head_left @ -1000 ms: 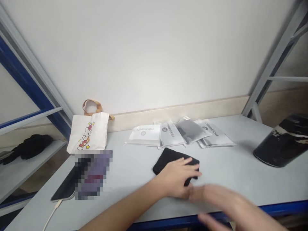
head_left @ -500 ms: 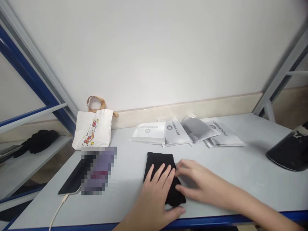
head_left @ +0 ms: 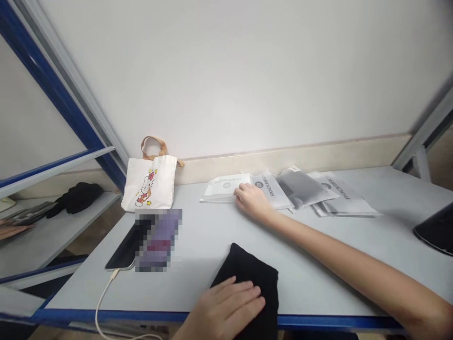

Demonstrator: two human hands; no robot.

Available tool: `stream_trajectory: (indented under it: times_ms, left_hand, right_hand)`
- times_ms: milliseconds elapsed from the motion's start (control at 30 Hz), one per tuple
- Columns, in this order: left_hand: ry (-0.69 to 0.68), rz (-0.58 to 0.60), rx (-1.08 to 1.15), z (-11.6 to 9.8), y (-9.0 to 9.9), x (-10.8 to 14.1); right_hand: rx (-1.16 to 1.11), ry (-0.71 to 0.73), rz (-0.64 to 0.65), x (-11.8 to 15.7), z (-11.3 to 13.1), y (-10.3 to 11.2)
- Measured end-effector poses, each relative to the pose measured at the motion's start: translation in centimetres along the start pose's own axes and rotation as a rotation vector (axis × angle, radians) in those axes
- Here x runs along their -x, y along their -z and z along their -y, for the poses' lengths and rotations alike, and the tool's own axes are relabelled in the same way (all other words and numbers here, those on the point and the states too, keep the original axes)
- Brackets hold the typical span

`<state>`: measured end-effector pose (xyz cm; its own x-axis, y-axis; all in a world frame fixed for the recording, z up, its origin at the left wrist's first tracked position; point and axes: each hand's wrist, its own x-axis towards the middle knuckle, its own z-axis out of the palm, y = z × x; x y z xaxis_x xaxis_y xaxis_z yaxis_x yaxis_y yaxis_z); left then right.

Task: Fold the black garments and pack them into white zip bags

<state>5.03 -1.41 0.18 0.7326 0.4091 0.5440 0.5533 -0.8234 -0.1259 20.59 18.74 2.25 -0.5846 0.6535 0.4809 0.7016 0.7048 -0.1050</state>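
My left hand [head_left: 228, 307] is on a black folded cloth [head_left: 247, 262] at the front edge of the table. Its fingers lie together across the top of the cloth, and the thumb is hidden. The near end of the cloth reaches past the blue table edge. Farther back, my right hand [head_left: 252, 200] has its fingers curled on the right end of the leftmost frosted plastic bag [head_left: 226, 186], which has grey lettering. Next to that hand lies a second frosted bag [head_left: 278, 193].
More frosted bags [head_left: 339, 193] overlap at the right, one with dark contents [head_left: 300, 189]. A white tote bag [head_left: 150, 184] leans at the back left, with a phone [head_left: 122, 250] on a cable before it. A dark object [head_left: 437, 231] stands far right. Another person's hand [head_left: 14, 230] shows far left.
My right hand has left the black cloth and reached back to the leftmost frosted bag. My left hand has drawn the cloth nearer and turned it. The view has shifted slightly.
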Motion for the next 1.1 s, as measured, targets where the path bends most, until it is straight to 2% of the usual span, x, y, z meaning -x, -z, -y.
stream_trajectory:
  times_ms: [100,167,267,367,467,567,700,767,900,967,1033,1100]
  left_hand:
    - [0.014,-0.046,0.03,2.6,1.6,-1.2]
    - [-0.004,-0.101,-0.011,4.7,1.6,-2.6]
    - [-0.04,-0.1,-0.035,7.5,-0.1,-5.0]
    - [-0.02,-0.042,-0.014,8.8,-2.3,-6.5]
    - [0.023,-0.01,0.01,9.0,-3.6,-6.8]
    - [0.019,-0.041,-0.009,8.7,-4.0,-6.4]
    - [-0.004,-0.13,-0.053,9.2,-3.9,-5.6]
    - [0.017,-0.156,-0.071,9.8,-3.5,-5.1]
    - [0.147,-0.21,-0.1,10.3,-3.3,-4.8]
    - [0.12,-0.183,-0.099,9.8,-3.8,-5.2]
    - [0.054,-0.109,-0.081,9.3,-4.5,-5.6]
    - [0.049,-0.054,-0.043,8.9,-5.0,-5.7]
  right_hand:
    - [-0.04,-0.032,-0.02,1.1,-0.1,1.7]
    - [-0.079,-0.024,-0.018,2.2,-0.2,3.1]
    - [-0.209,-0.035,-0.066,3.6,-0.5,5.0]
    - [-0.307,-0.138,-0.16,4.2,-1.4,6.0]
    - [-0.31,-0.221,-0.201,4.4,-2.0,6.3]
    - [-0.28,-0.166,-0.149,4.6,-1.6,6.3]
    - [-0.276,-0.038,-0.086,4.9,-0.2,6.7]
    - [-0.318,-0.054,-0.091,4.9,0.2,7.2]
    - [-0.496,-0.126,-0.031,4.9,0.6,8.0]
    - [-0.589,-0.097,0.029,5.0,1.2,8.0]
    - [-0.649,-0.051,0.098,5.2,1.9,8.1]
    - [-0.693,-0.035,0.164,5.3,2.4,8.2]
